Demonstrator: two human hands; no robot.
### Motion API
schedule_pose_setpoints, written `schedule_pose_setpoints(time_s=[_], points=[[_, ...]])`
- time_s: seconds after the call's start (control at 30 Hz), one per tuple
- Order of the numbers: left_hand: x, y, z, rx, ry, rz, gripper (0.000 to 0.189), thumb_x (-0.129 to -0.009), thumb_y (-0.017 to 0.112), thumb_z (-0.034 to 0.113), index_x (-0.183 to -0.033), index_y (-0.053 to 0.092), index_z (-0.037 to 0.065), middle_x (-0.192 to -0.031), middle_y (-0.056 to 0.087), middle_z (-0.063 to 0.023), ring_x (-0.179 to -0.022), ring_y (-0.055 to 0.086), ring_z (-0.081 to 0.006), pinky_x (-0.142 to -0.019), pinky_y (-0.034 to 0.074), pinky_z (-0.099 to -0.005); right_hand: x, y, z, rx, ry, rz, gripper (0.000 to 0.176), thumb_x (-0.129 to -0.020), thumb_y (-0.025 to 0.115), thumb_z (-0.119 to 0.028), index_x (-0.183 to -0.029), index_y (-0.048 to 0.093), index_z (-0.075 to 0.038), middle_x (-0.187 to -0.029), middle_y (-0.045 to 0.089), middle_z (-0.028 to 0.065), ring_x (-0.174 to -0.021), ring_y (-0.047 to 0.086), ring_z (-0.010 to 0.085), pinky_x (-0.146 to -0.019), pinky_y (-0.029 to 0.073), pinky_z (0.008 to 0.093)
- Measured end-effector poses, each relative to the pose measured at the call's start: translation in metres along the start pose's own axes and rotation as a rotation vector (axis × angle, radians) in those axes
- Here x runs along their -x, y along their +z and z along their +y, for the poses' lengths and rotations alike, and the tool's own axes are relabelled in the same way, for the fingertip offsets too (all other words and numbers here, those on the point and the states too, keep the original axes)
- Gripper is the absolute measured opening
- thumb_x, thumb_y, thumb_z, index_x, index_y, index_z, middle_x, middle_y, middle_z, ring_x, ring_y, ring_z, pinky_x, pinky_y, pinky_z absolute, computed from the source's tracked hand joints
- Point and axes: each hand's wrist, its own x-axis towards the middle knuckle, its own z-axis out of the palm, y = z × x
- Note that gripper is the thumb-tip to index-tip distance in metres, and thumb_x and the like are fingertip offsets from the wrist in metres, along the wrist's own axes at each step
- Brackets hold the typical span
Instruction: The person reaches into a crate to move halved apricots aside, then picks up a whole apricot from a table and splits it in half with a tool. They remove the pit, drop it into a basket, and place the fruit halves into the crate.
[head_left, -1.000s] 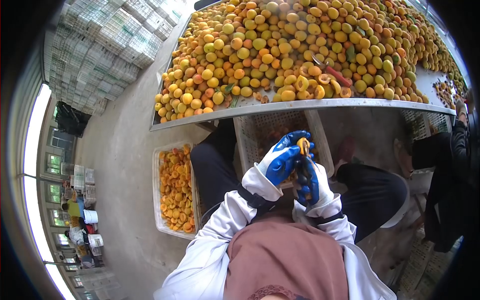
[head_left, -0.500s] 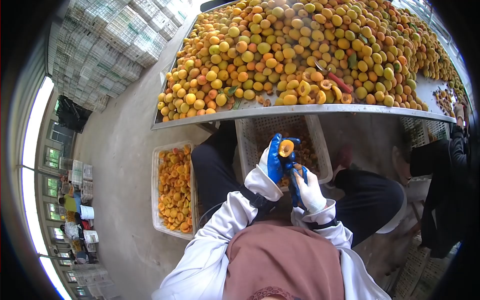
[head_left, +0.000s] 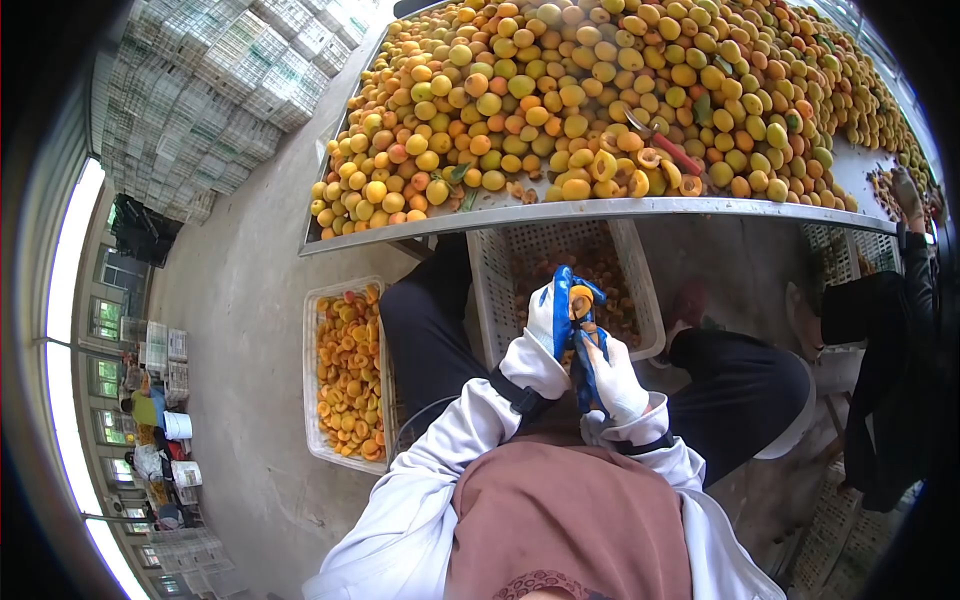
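My left hand (head_left: 560, 305), in a white and blue glove, is closed on an orange apricot (head_left: 581, 300) with its cut side showing. Just below and right of it, my right hand (head_left: 610, 375), gloved alike, is closed around a small tool that reaches up to the fruit; its shape is mostly hidden by the fingers. Both hands are nearly touching, above a white crate (head_left: 645, 290) holding dark orange pieces. Beyond them a metal table (head_left: 600, 208) bears a large heap of apricots (head_left: 520, 90), with a red-handled tool (head_left: 677, 153) lying on the fruit near several cut ones.
A white crate of apricot halves (head_left: 350, 375) stands on the floor at the left. Another person's gloved hand (head_left: 908, 195) is at the table's right end. Stacked crates (head_left: 190, 100) stand at the back left, and more people are at the far left.
The apricot in my left hand has turned and sits slightly lower, with the tool now against it. The other person's hand at the right has moved up and left.
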Motion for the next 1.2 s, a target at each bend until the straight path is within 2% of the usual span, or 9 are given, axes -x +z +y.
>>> schedule_pose_setpoints(time_s=[0.17, 0.23, 0.43, 0.53, 0.6, 0.77, 1.0, 1.1, 1.2], points=[[-0.002, -0.002, -0.006, -0.051, 0.067, 0.063, 0.056, -0.108, 0.039, 0.040, -0.088, 0.072, -0.001, -0.081, 0.071, -0.0101, -0.072, 0.063, -0.0144, -0.073, 0.052, -0.0301, -0.005, -0.006, 0.009, -0.121, 0.043, -0.071, 0.024, -0.106, 0.051, -0.026, -0.108, 0.061, -0.005, -0.077, 0.059, -0.0005, -0.064, 0.053, 0.0075, -0.056, 0.043, 0.0241], [-0.002, -0.001, -0.001, -0.081, 0.161, 0.044, 0.057, -0.106, 0.043, 0.047, -0.086, 0.071, 0.002, -0.076, 0.069, -0.0073, -0.060, 0.058, -0.0119, -0.056, 0.046, -0.0269, -0.003, -0.013, -0.002, -0.192, 0.140, -0.114, 0.026, -0.106, 0.052, -0.029, -0.108, 0.062, -0.005, -0.076, 0.059, 0.0003, -0.061, 0.052, 0.0080, -0.054, 0.043, 0.0241], [-0.004, -0.008, 0.016, -0.210, 0.163, -0.106, 0.057, -0.108, 0.037, 0.038, -0.082, 0.070, -0.001, -0.073, 0.068, -0.0097, -0.064, 0.063, -0.0168, -0.065, 0.050, -0.0306, 0.006, -0.019, -0.018, -0.659, 0.379, -0.375, 0.028, -0.104, 0.055, -0.038, -0.102, 0.057, -0.010, -0.064, 0.048, -0.0015, -0.043, 0.042, 0.0098, -0.038, 0.033, 0.0279], [-0.002, 0.000, 0.014, -0.154, 0.153, -0.054, 0.056, -0.107, 0.039, 0.039, -0.083, 0.071, -0.001, -0.073, 0.068, -0.0087, -0.064, 0.061, -0.0150, -0.064, 0.049, -0.0299, 0.000, -0.012, -0.010, -0.491, 0.351, -0.240, 0.026, -0.105, 0.054, -0.033, -0.104, 0.059, -0.008, -0.068, 0.054, -0.0002, -0.050, 0.049, 0.0110, -0.045, 0.040, 0.0267], [0.001, 0.004, 0.008, -0.112, 0.166, -0.002, 0.055, -0.107, 0.041, 0.039, -0.084, 0.071, -0.002, -0.074, 0.068, -0.0083, -0.064, 0.060, -0.0141, -0.064, 0.049, -0.0294, -0.005, -0.008, 0.008, -0.161, 0.074, -0.081, 0.023, -0.105, 0.052, -0.030, -0.108, 0.060, -0.008, -0.075, 0.059, 0.0034, -0.058, 0.056, 0.0133, -0.054, 0.046, 0.0256], [0.002, 0.006, -0.005, -0.073, 0.246, 0.097, 0.045, -0.106, 0.050, 0.035, -0.085, 0.069, 0.001, -0.067, 0.058, 0.0013, -0.060, 0.050, -0.0053, -0.055, 0.038, -0.0228, -0.003, 0.004, 0.018, 0.511, -0.247, 0.173, 0.021, -0.103, 0.048, -0.011, -0.116, 0.056, 0.003, -0.095, 0.067, 0.0191, -0.086, 0.064, 0.0336, -0.081, 0.050, 0.0394], [-0.006, 0.001, -0.018, -0.177, 0.261, 0.119, 0.044, -0.106, 0.050, 0.033, -0.083, 0.069, 0.001, -0.071, 0.066, -0.0039, -0.062, 0.058, -0.0102, -0.056, 0.044, -0.0263, -0.010, -0.005, 0.035, 0.242, -0.268, 0.109, 0.022, -0.103, 0.052, -0.020, -0.105, 0.060, 0.000, -0.077, 0.065, 0.0124, -0.066, 0.063, 0.0280, -0.063, 0.050, 0.0408], [-0.007, -0.006, -0.015, -0.164, 0.254, 0.041, 0.038, -0.102, 0.055, 0.029, -0.083, 0.068, -0.001, -0.073, 0.066, -0.0064, -0.063, 0.059, -0.0115, -0.058, 0.046, -0.0278, -0.005, -0.012, 0.015, -0.239, 0.162, -0.090, 0.034, -0.106, 0.049, -0.038, -0.102, 0.062, -0.007, -0.070, 0.056, 0.0014, -0.054, 0.052, 0.0138, -0.049, 0.041, 0.0275], [-0.006, -0.007, -0.007, -0.055, 0.221, -0.018, 0.031, -0.096, 0.063, 0.026, -0.084, 0.067, -0.003, -0.075, 0.067, -0.0095, -0.064, 0.060, -0.0134, -0.060, 0.049, -0.0296, 0.002, -0.017, -0.012, -0.488, 0.373, -0.228, 0.039, -0.106, 0.048, -0.045, -0.099, 0.061, -0.009, -0.067, 0.053, 0.0001, -0.049, 0.048, 0.0120, -0.043, 0.038, 0.0284]])
